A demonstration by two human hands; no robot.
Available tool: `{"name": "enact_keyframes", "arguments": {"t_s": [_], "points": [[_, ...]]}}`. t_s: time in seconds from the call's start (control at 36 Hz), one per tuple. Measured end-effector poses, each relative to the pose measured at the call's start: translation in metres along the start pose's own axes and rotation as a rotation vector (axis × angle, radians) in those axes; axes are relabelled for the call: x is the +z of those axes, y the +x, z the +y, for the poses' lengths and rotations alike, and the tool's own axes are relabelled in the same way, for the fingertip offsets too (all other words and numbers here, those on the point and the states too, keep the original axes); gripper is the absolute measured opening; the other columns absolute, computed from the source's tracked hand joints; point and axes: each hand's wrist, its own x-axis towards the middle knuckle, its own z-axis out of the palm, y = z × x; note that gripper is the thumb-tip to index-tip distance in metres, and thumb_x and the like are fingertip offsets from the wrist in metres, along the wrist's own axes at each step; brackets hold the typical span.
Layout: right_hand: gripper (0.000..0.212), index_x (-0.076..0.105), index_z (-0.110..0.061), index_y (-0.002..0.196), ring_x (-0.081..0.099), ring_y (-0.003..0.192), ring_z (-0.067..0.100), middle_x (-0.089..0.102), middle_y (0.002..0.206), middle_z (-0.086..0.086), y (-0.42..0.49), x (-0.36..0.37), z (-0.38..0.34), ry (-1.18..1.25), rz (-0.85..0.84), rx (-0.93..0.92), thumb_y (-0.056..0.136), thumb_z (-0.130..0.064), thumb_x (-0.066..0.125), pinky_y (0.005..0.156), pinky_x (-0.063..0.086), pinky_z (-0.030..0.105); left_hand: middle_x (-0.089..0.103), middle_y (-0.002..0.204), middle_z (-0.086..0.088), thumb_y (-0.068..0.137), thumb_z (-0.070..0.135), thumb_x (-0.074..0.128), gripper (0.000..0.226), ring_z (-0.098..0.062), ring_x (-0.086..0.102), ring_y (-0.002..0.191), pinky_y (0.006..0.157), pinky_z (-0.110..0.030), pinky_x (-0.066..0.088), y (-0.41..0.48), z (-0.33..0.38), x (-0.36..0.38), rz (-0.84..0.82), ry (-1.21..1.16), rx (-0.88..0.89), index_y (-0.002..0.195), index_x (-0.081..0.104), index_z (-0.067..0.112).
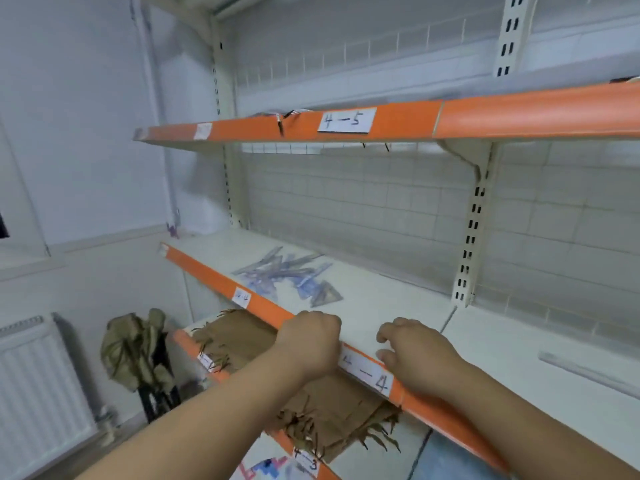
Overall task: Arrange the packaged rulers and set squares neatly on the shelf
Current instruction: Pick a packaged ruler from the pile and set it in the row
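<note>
Left hand (pixel 309 341) is clenched over the orange front strip (pixel 446 423) of the shelf (pixel 398 296), fingers curled round the edge just left of the "4-4" label (pixel 367 373). Right hand (pixel 417 356) sits just right of that label, resting on the shelf edge with its fingers loosely bent and nothing in it, as far as I can see. The rulers and set squares (pixel 285 271) are in a messy see-through bluish pile further back and to the left of the label, well apart from both hands, with one triangle (pixel 326 295) at the near end of the heap. Far right of the label there's a long pale strip (pixel 588 373) lying on the shelf, too blurry to say what it is. Right under the label, one shelf down, is a brown fringed cloth (pixel 311 403). Way above the label is another orange-edged shelf tagged "4-5" (pixel 346 120). Off to the left of it, down low, there's a white radiator (pixel 38 386) and an olive bundle (pixel 135 344).
</note>
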Motion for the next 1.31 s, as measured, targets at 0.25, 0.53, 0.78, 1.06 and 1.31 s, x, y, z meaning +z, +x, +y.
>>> {"name": "enact_keyframes", "arguments": {"t_s": [0.25,0.53,0.78,1.06,1.31], "points": [[0.031,0.05,-0.023,0.126,0.048,0.114,0.019,0.053,0.121,0.0,0.059,0.022,-0.077,0.003,-0.026,-0.065,0.097,-0.033,0.044,0.085,0.039,0.029,0.06,0.095,-0.005,0.097,0.029,0.044,0.019,-0.023,0.057,0.092,0.066,-0.029,0.038,-0.006,-0.102,0.014,0.02,-0.063,-0.061,0.082,0.043,0.017],[0.03,0.053,-0.025,0.125,0.052,0.114,0.018,0.055,0.123,-0.001,0.149,0.04,-0.114,-0.01,-0.033,-0.096,0.097,-0.033,0.044,0.09,0.046,0.033,0.054,0.087,-0.003,0.097,0.029,0.042,0.024,-0.023,0.053,0.09,0.065,-0.029,0.036,0.037,-0.187,0.036,0.031,-0.069,-0.153,0.078,0.039,0.015],[0.032,0.052,-0.025,0.129,0.05,0.122,0.016,0.052,0.135,-0.003,0.251,0.05,-0.116,-0.002,-0.016,-0.088,0.099,-0.032,0.044,0.094,0.04,0.026,0.058,0.094,-0.008,0.094,0.017,0.045,0.01,-0.025,0.057,0.092,0.066,-0.029,0.04,0.107,-0.25,0.04,0.021,-0.03,-0.202,0.085,0.049,0.016],[0.024,0.056,-0.018,0.116,0.052,0.114,0.02,0.055,0.12,0.004,0.313,0.063,-0.096,-0.05,-0.026,-0.046,0.097,-0.026,0.044,0.087,0.045,0.031,0.061,0.105,-0.005,0.094,0.018,0.045,0.011,-0.022,0.057,0.098,0.067,-0.025,0.036,0.164,-0.28,0.055,-0.005,-0.04,-0.189,0.095,0.055,0.015],[0.03,0.054,-0.019,0.122,0.045,0.118,0.023,0.053,0.124,0.004,0.349,0.082,-0.081,-0.112,-0.048,-0.031,0.094,-0.018,0.044,0.091,0.041,0.03,0.059,0.114,-0.006,0.096,0.023,0.044,0.02,-0.023,0.055,0.107,0.078,-0.029,0.042,0.2,-0.304,0.064,-0.047,-0.03,-0.111,0.108,0.056,0.014]]}}
